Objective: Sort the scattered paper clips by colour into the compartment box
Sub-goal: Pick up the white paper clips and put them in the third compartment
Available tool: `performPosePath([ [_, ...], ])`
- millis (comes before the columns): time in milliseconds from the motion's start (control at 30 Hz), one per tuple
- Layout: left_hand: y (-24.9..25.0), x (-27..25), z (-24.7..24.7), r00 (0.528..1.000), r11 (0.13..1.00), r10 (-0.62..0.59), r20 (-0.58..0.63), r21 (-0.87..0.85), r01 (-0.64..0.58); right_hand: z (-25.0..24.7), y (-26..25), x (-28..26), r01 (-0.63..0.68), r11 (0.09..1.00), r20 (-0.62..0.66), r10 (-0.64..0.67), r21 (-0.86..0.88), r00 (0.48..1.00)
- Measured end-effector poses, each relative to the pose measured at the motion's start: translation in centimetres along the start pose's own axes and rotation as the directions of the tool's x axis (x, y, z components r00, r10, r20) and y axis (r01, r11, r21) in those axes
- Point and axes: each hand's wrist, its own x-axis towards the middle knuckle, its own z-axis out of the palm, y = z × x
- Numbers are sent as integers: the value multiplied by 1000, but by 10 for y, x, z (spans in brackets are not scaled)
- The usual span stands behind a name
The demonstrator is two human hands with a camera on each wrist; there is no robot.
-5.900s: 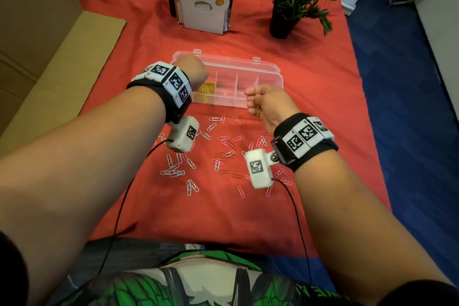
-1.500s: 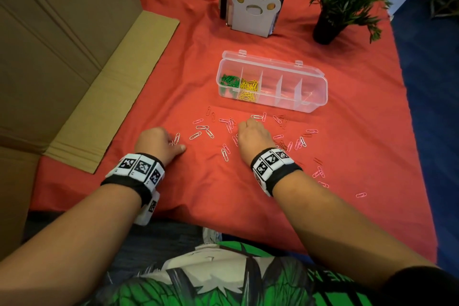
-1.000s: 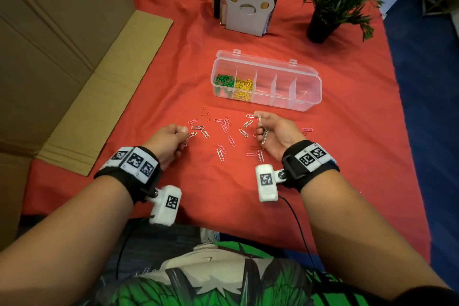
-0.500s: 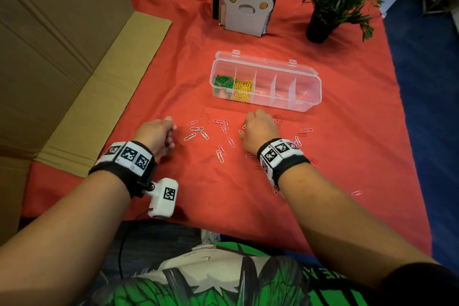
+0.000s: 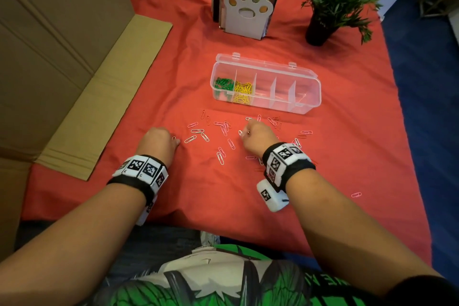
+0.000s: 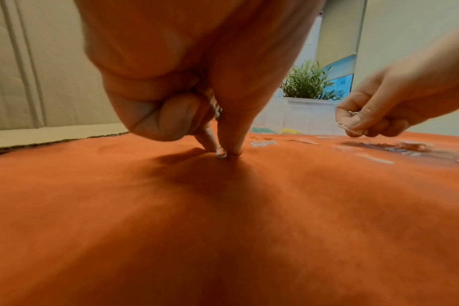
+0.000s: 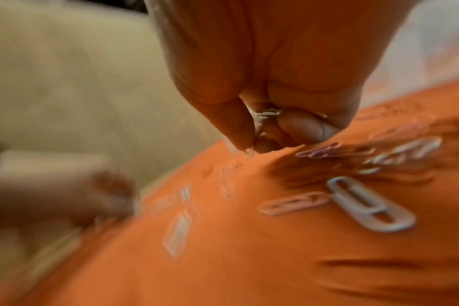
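My left hand (image 5: pixel 159 141) pinches one clip (image 6: pixel 221 153); my right hand (image 5: pixel 258 135) clutches several, which may slip mid-reach.

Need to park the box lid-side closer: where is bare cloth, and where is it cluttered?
Bare red cloth lies between the two forearms toward the near table edge, and left of the box up to the cardboard flap. Crowded: the strip before the box, strewn with paper clips around the left hand and right hand.

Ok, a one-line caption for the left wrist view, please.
Left hand pinches a pale paper clip off the red cloth; right hand holds clips beside the compartment box.
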Motion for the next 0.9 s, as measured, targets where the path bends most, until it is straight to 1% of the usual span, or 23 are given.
performPosePath([
  [33, 0, 1, 1, 1000, 1000, 11, 9, 10, -11, -2, 2, -3, -22, 984, 12, 20, 177, 1000],
  [67, 2, 0, 0, 1000, 1000, 12, 25, 5, -13, -4, 6, -5, -51, 927, 34, 41, 371, 999],
  [100, 3, 1, 1, 999, 1000, 15, 33, -9, -15, -4, 9, -8, -84, 825, 60, 60, 559, 996],
  [133, 4, 1, -1, 999, 999, 3, 52, -47, 0, -6, 11, -11, -117, 681, 88, 77, 723, 993],
  [167, 5, 1, -2, 997, 993, -15, 70, -111, 23, -8, 15, -13, -143, 525, 114, 88, 839, 990],
  [200, 8, 0, -5, 992, 968, -53, 112, -239, 79, -12, 18, -15, -164, 378, 140, 90, 911, 986],
  [233, 11, 0, -7, 984, 919, -65, 167, -374, 124, -16, 21, -17, -179, 254, 163, 81, 950, 983],
  [267, 15, -3, -13, 963, 799, -71, 258, -564, 210, -21, 24, -20, -186, 158, 177, 68, 970, 982],
  [300, 20, -3, -16, 939, 610, -67, 339, -731, 307, -25, 27, -22, -184, 85, 180, 50, 979, 982],
  [333, 25, -3, -18, 897, 369, -57, 438, -826, 427, -29, 31, -23, -179, 31, 178, 40, 983, 983],
  [367, 30, -3, -21, 854, 154, -12, 521, -843, 516, -33, 34, -25, -175, -13, 175, 31, 984, 984],
  [400, 37, -4, -29, 821, 22, 63, 567, -824, 567, -37, 37, -27, -172, -42, 173, 28, 984, 985],
  [433, 44, -5, -36, 808, -32, 132, 574, -812, 582, -41, 40, -27, -166, -70, 168, 30, 984, 985],
  [467, 51, -5, -43, 804, -45, 182, 566, -812, 582, -44, 43, -28, -157, -88, 161, 41, 984, 986],
  [500, 60, -2, -46, 800, -33, 212, 561, -814, 580, -48, 46, -30, -149, -108, 156, 64, 983, 986],
  [633, 108, 16, -57, 778, 107, 281, 561, -824, 556, -64, 60, -39, -138, -248, 178, 146, 959, 973],
  [700, 135, 27, -65, 765, 164, 322, 558, -829, 535, -72, 66, -44, -151, -283, 201, 155, 947, 967],
  [767, 161, 37, -74, 751, 212, 333, 571, -821, 530, -78, 73, -48, -162, -291, 214, 156, 943, 964],
  [800, 172, 41, -79, 747, 223, 331, 576, -817, 531, -80, 77, -49, -165, -293, 216, 153, 942, 964],
  [833, 182, 47, -82, 752, 222, 320, 577, -817, 532, -81, 81, -51, -167, -282, 216, 152, 945, 964],
  [900, 197, 57, -83, 779, 215, 285, 558, -829, 516, -84, 91, -52, -167, -219, 205, 167, 961, 964],
])
